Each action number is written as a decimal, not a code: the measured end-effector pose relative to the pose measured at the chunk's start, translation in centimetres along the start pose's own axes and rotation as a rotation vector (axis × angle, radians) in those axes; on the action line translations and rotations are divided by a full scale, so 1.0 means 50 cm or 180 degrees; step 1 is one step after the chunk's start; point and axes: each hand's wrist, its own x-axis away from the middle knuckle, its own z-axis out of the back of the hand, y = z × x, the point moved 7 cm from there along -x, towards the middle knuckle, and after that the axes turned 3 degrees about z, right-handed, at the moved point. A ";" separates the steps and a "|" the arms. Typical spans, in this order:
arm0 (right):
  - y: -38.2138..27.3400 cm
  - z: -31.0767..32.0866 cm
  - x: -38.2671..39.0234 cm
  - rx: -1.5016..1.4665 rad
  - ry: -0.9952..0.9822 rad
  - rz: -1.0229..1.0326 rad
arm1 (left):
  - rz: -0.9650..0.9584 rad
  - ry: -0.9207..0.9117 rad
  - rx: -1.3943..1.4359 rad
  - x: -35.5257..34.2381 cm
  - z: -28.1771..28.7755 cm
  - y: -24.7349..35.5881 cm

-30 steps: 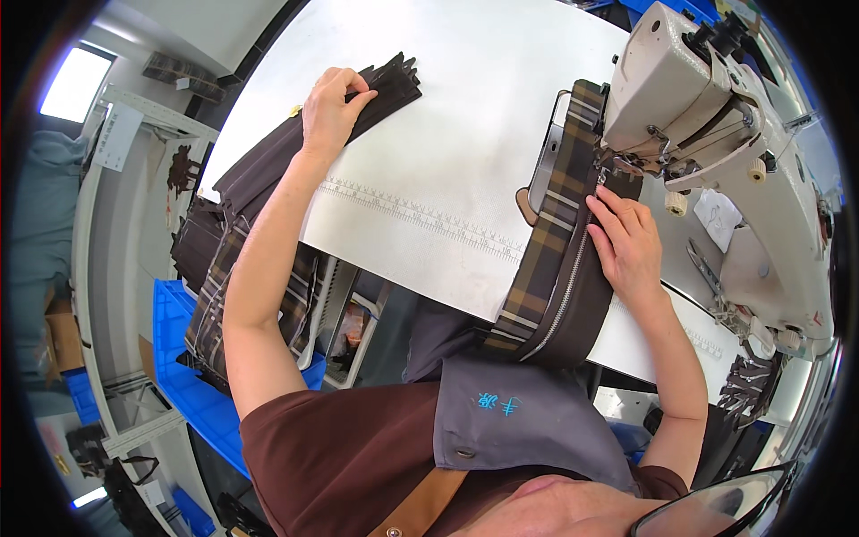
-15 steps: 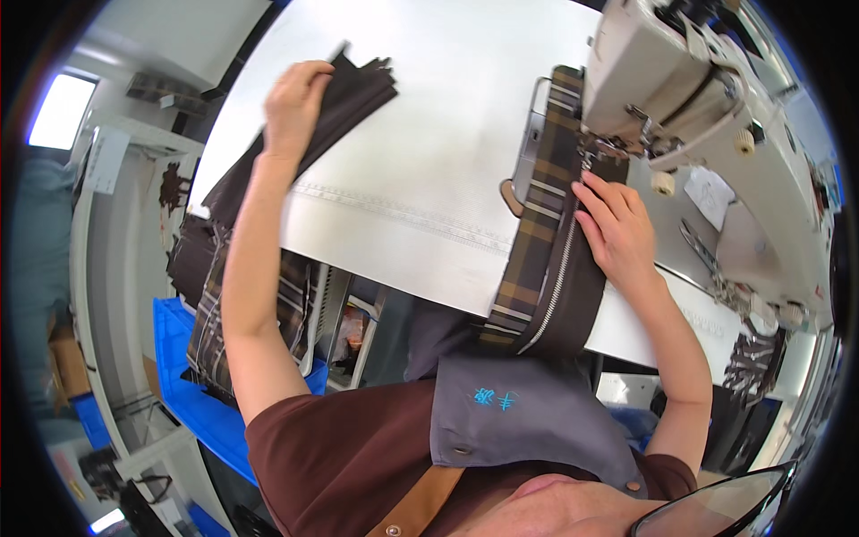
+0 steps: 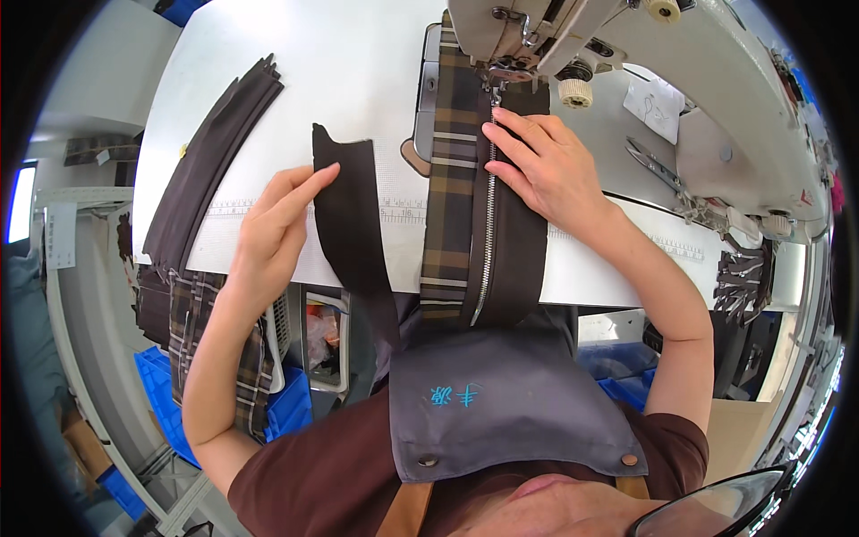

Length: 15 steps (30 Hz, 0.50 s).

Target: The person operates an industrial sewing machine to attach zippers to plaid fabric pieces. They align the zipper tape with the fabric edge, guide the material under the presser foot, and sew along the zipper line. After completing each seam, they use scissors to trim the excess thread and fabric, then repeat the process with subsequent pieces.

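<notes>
My left hand [image 3: 279, 231] pinches a dark brown fabric strip [image 3: 351, 215] near its far end, between thumb and fingers. The strip hangs down over the table's near edge, close to my apron. My right hand [image 3: 553, 168] lies with its fingers stretched out on a dark fabric panel [image 3: 517, 251], just beside a metal zipper [image 3: 489, 228]. Along the zipper's left side runs a brown plaid fabric band [image 3: 450, 179]. The far part of this work passes under the presser foot of a white sewing machine [image 3: 716, 80]; the machine head hides the stitching point.
Several dark strips [image 3: 213, 170] lie stacked at the table's left. Plaid pieces [image 3: 192, 309] hang over a blue bin [image 3: 161, 380] below. Thread snips [image 3: 655, 163] and white paper [image 3: 653, 109] lie right of the machine. A printed ruler [image 3: 403, 210] crosses the table.
My left hand has come from the strip pile toward me and right, bringing one dark strip along. My right hand stays on the zippered work. The view has turned somewhat.
</notes>
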 end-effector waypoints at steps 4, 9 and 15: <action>-0.001 0.001 0.000 0.0001 0.0004 -0.0043 | -0.1029 0.0420 -0.2044 -0.019 -0.039 -0.040; 0.003 -0.001 0.004 -0.0032 -0.0047 -0.0097 | -0.1346 0.0187 -0.1930 -0.037 -0.058 -0.032; 0.003 -0.002 0.003 -0.0075 -0.0086 -0.0158 | -0.1722 0.0643 -0.1243 -0.102 -0.088 0.052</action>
